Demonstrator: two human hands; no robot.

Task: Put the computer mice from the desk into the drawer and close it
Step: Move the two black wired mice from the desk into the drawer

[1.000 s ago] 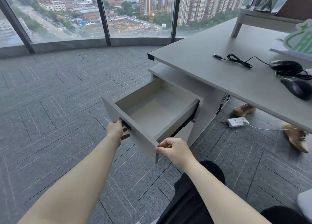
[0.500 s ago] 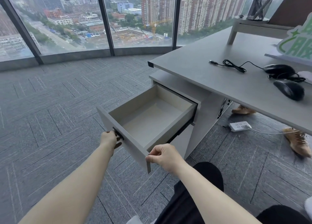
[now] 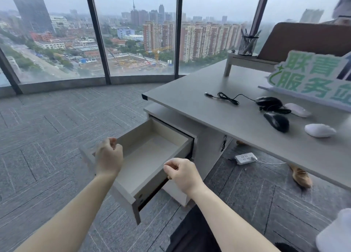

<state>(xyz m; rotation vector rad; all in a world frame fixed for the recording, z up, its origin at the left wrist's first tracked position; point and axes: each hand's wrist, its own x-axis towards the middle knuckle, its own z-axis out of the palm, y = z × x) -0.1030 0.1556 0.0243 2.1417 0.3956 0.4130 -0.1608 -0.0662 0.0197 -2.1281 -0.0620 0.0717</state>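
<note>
The grey drawer (image 3: 182,149) under the desk (image 3: 218,114) stands pulled out and holds nothing. My left hand (image 3: 109,156) hovers over its front panel, fingers curled, off the handle. My right hand (image 3: 182,172) is loosely closed above the drawer's right wall with nothing in it. Several computer mice lie on the desk at the right: a black wired mouse (image 3: 268,101), a second black mouse (image 3: 277,121), a white mouse (image 3: 320,130) and a pale mouse (image 3: 297,110).
A black cable (image 3: 228,98) trails left from the wired mouse. A green sign (image 3: 311,76) and a riser with a pen cup (image 3: 247,44) stand behind the mice. A power strip (image 3: 245,158) and a shoe (image 3: 302,176) lie under the desk.
The drawer has come further out. My left hand has let go of the handle and risen above the front panel. My right hand has left the front corner. The view has tilted upward.
</note>
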